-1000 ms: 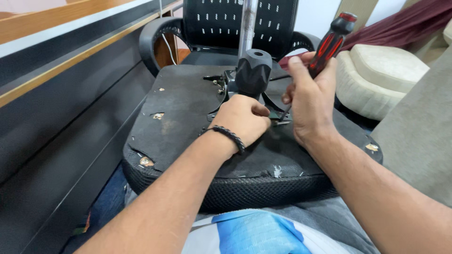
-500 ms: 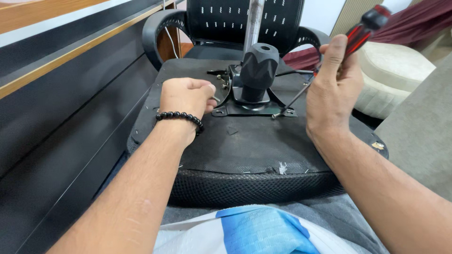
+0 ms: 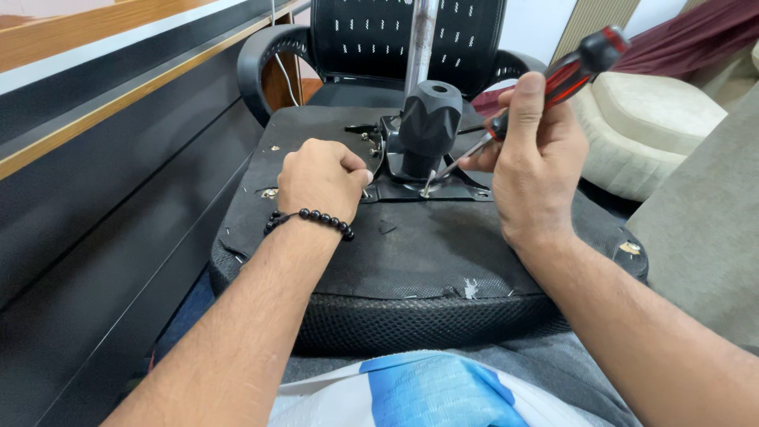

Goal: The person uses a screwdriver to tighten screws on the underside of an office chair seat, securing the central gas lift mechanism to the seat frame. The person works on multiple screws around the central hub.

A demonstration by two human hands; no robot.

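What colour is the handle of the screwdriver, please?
The screwdriver handle is red with black grip sections, seen clearly in the head view, held in the right hand.

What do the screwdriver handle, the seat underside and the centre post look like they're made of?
Screwdriver: glossy red-and-black handle, likely plastic or rubber, with a bright metal shaft. Seat underside: matte black fabric-like cover, torn in spots, with mesh at the edge. Centre post: dull grey metal, smudged.
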